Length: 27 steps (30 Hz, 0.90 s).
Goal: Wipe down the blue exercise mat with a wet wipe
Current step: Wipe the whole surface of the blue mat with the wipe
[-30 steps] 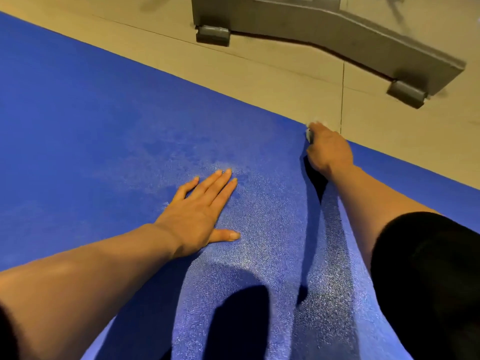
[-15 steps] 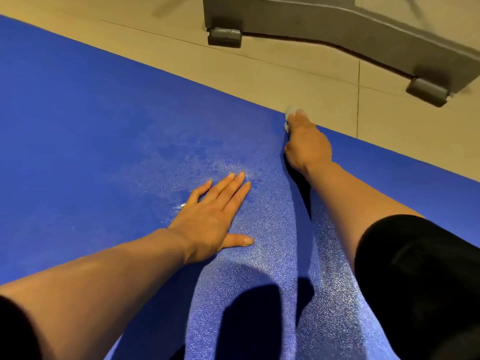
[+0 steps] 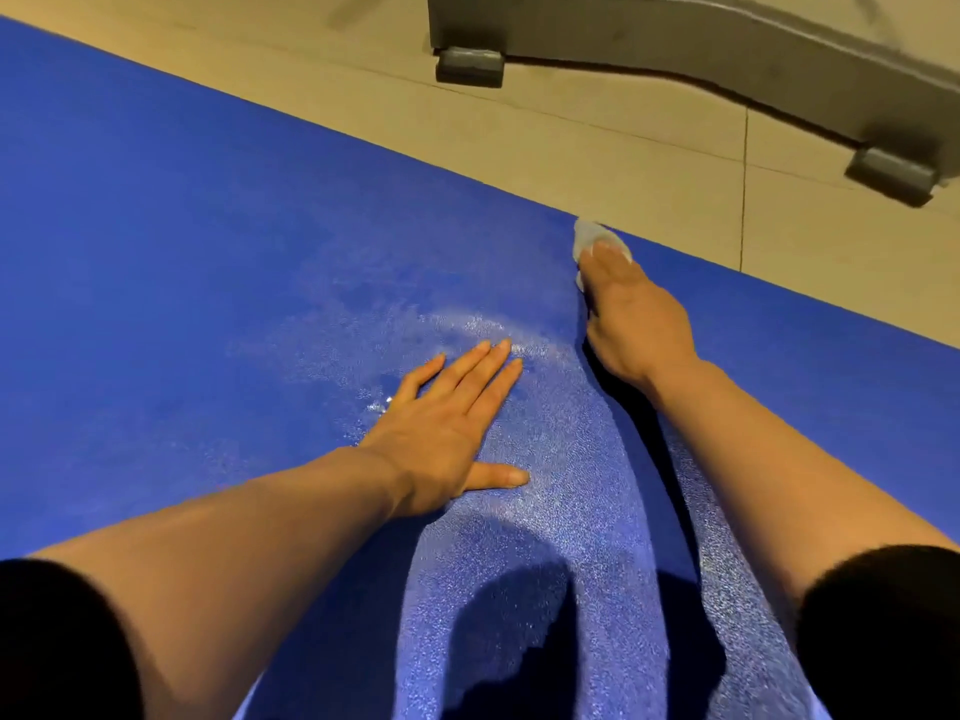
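The blue exercise mat (image 3: 208, 252) covers most of the floor in front of me, with a damp, glistening patch near its middle. My left hand (image 3: 447, 428) lies flat on the mat, fingers straight and thumb spread. My right hand (image 3: 631, 314) reaches to the mat's far edge and presses a pale wet wipe (image 3: 592, 236) onto it with straight fingers. Most of the wipe is hidden under the fingers; a small part sticks out beyond the fingertips.
Beige floor tiles (image 3: 597, 132) lie beyond the mat's far edge. A grey metal equipment base (image 3: 675, 39) with two rubber feet (image 3: 470, 65) stands on the tiles at the top. My shadow falls on the near mat.
My right hand with the wipe has slid along the mat's far edge and come back a little from it. The left hand stays flat in place.
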Motion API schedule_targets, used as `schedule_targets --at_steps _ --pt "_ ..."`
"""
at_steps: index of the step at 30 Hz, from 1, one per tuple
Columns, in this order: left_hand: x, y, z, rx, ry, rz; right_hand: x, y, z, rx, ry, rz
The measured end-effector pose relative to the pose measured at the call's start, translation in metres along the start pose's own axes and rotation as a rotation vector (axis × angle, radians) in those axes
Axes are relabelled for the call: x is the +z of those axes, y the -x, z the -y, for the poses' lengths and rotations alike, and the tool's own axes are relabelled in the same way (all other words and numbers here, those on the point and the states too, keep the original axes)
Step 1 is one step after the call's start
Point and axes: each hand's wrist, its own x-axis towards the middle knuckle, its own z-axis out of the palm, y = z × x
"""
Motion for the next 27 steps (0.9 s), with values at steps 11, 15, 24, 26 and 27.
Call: schedule_targets --at_steps 11,15,24,26,27 --pt "-0.001 0.000 -0.001 -0.002 -0.003 0.080 -0.003 -0.005 0.016 -0.097 0.034 0.221" --pt "-0.006 -0.004 -0.003 -0.016 -0.014 0.069 0.003 0.027 0.018 -0.085 0.024 0.168" --pt "-0.011 -0.002 -0.007 -0.040 -0.009 0.151 0.005 -0.016 0.049 -0.195 -0.039 0.274" --pt "-0.011 -0.004 -0.005 -0.035 -0.008 0.132 0.000 0.008 0.028 -0.219 -0.027 0.233" --pt "-0.010 -0.004 -0.004 -0.034 -0.011 0.121 0.000 0.021 0.022 -0.220 -0.032 0.208"
